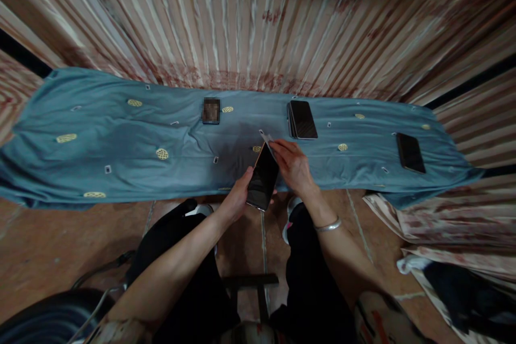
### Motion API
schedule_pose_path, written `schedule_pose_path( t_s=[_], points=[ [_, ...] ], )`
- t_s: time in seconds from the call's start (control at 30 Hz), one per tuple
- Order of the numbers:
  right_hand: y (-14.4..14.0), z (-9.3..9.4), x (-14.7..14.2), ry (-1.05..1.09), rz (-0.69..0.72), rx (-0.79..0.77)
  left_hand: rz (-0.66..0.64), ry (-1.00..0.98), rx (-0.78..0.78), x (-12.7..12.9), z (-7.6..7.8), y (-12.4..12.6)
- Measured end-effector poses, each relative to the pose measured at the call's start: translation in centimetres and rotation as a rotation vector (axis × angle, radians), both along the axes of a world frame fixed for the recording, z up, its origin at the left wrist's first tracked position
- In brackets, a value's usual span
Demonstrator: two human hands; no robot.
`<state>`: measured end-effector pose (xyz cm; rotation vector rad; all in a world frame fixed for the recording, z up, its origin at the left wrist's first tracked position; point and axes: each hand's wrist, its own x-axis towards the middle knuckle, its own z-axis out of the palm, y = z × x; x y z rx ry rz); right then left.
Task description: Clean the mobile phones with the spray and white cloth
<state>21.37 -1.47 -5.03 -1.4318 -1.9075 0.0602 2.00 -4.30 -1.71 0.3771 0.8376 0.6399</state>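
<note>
My left hand (238, 193) grips a black smartphone (263, 181) by its lower part, thumb along the left edge and fingers behind. The phone is tilted, its dark glossy screen facing up, over the front edge of the blue cloth. At its upper end my right hand (296, 167) pinches a thin, pale grey piece (266, 137) that touches or lies close to the phone's top. Whether this piece is cloth or film, I cannot tell. Beyond the right hand, a stack of dark phones (303, 119) lies on the cloth.
A blue patterned cloth (185, 164) covers a long, narrow surface. On it lie a small dark square object (211, 110), its top blurred, and another dark phone (411, 152) at the right. Pleated curtains (242, 21) hang behind. A wheel-like black object (52, 317) stands at lower left.
</note>
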Motion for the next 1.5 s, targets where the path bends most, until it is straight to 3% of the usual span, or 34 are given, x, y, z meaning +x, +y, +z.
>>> schedule_pose_path(
  t_s=[0.3, 0.63, 1.07, 1.5],
  points=[
    [-1.3, 0.6, -3.2, -0.063, 0.068, -0.019, 0.057, -0.016, 0.048, 0.0, -0.1, 0.3],
    [-0.6, -0.1, -1.5, -0.034, -0.016, 0.039, -0.026, -0.025, 0.068, 0.1, -1.0, 0.0],
    [-2.4, 0.5, -4.6, -0.052, 0.181, -0.014, 0.178, -0.104, 0.097, 0.3, -0.8, 1.1],
    [0.1, -1.1, -1.6, -0.019, -0.03, 0.04, 0.004, 0.001, 0.094, 0.5, -1.5, 0.4]
  ],
)
